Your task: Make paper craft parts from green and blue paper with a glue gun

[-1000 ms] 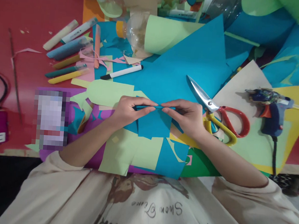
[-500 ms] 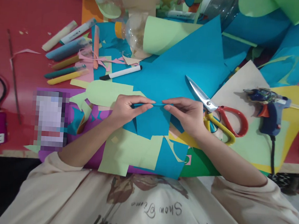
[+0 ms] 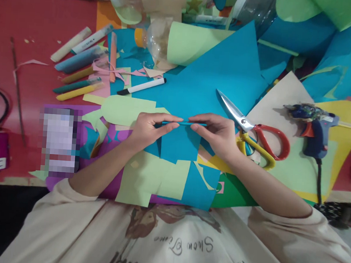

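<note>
Thumb and fingers of my left hand pinch the upper edge of a blue sheet of paper. On the same edge, a short gap to the right, my right hand pinches too. That edge looks narrowly folded or rolled; the rest of the sheet hangs below toward me. Scissors with one red and one yellow handle lie partly open just right of my right hand. A large blue sheet spreads out beyond my fingers, and a light green piece of paper lies nearer my body.
A black-capped white marker lies beyond my left hand, with several coloured markers farther left. A glue gun rests at the right. Behind is a plastic bottle wrapped in green paper. A blurred-out rectangular object lies at left.
Both hands keep pinching the blue paper's edge. The edge looked slightly bowed half a second ago and is straighter now. The fingers have shifted only a little.
</note>
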